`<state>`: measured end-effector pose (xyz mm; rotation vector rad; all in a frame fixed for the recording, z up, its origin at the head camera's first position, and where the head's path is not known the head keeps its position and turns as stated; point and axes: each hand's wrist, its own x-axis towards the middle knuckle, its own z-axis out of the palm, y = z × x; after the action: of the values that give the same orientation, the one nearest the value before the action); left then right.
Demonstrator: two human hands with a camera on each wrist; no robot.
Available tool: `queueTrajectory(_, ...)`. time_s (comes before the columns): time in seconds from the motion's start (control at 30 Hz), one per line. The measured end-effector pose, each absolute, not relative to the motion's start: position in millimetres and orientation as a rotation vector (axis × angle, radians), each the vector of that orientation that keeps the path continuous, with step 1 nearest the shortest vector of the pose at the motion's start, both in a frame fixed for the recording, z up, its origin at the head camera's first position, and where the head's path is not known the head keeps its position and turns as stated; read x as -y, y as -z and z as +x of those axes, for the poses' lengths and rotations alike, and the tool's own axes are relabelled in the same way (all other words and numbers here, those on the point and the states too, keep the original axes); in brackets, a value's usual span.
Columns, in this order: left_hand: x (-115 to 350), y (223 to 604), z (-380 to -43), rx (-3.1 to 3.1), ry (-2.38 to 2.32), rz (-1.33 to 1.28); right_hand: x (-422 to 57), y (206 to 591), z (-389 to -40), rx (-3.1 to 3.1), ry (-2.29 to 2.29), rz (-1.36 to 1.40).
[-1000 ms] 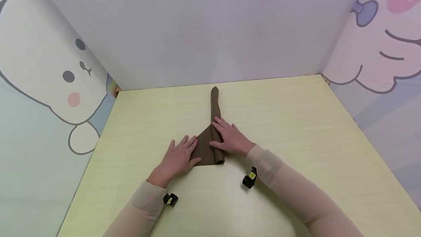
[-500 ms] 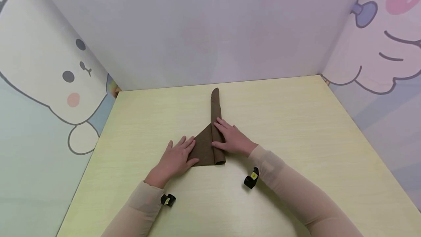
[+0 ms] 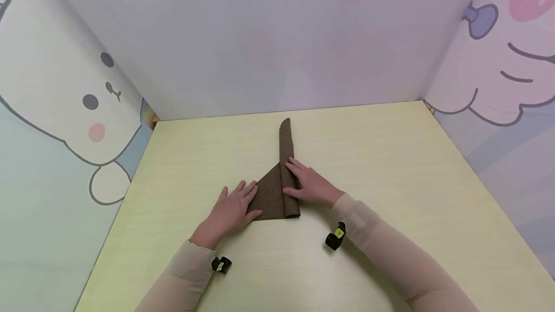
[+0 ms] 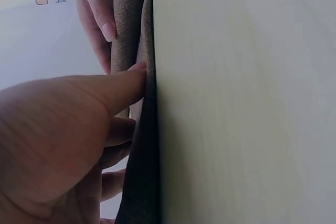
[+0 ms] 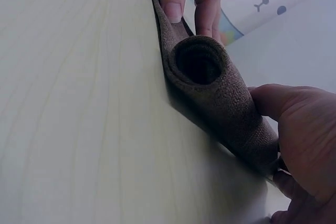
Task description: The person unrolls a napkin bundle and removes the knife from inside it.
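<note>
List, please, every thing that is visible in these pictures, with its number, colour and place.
cloth: one, brown, on the table, its right side rolled
table: one, pale yellow, under the cloth
back wall: one, pale lilac, behind the table
cartoon-printed walls: two, pale, multicoloured, left and right
wrist cameras: two, black with yellow patches, one at each wrist
sleeves: two, beige, one on each forearm
left hand: one, fingers on the cloth's left part
right hand: one, fingers on the rolled part

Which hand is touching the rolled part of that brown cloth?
The right hand touches the roll; the left hand rests on the flat part of the cloth.
</note>
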<state>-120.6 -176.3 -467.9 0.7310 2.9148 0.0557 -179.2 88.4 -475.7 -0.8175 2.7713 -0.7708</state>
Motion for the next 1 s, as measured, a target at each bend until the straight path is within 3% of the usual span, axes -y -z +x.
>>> queueTrajectory(1.0,177.7,465.2,-113.1,-2.927,-0.074,0.719,-98.0,472.8,-176.1,-2.733,0.806,-0.841)
